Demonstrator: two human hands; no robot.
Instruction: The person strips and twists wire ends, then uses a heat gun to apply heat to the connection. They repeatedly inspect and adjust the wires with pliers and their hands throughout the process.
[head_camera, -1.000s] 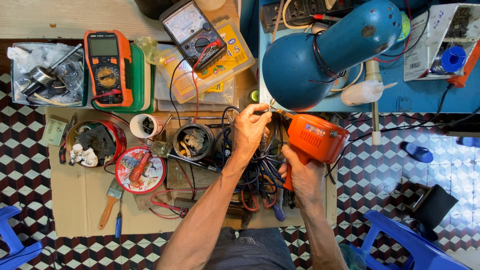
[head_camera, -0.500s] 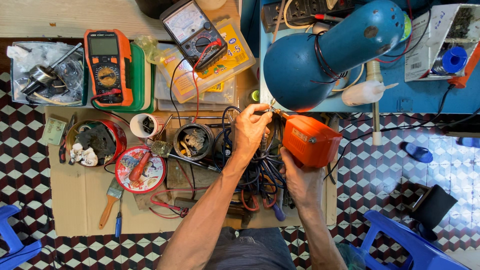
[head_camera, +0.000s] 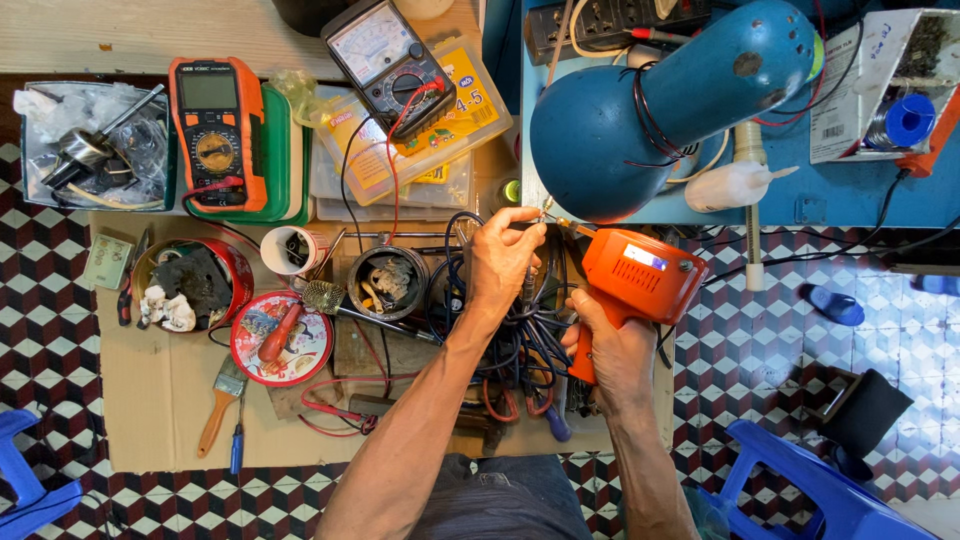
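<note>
Your soldering gun (head_camera: 640, 275) is orange, the lamp shade (head_camera: 670, 110) blue, the multimeter (head_camera: 217, 130) orange and black, the floor (head_camera: 790, 340) checkered red, black and white.

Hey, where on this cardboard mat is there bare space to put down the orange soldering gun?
Bare cardboard lies at the near-left, bordered by the paintbrush and round tin lid. The centre under the left hand is crowded with tangled wires; the right hand grips the soldering gun there.

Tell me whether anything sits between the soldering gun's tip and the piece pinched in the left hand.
Nothing visible does. The orange soldering gun, gripped by the right hand, points its tip straight at the small piece held by the left hand, just under the blue lamp shade. The gap looks open.
</note>
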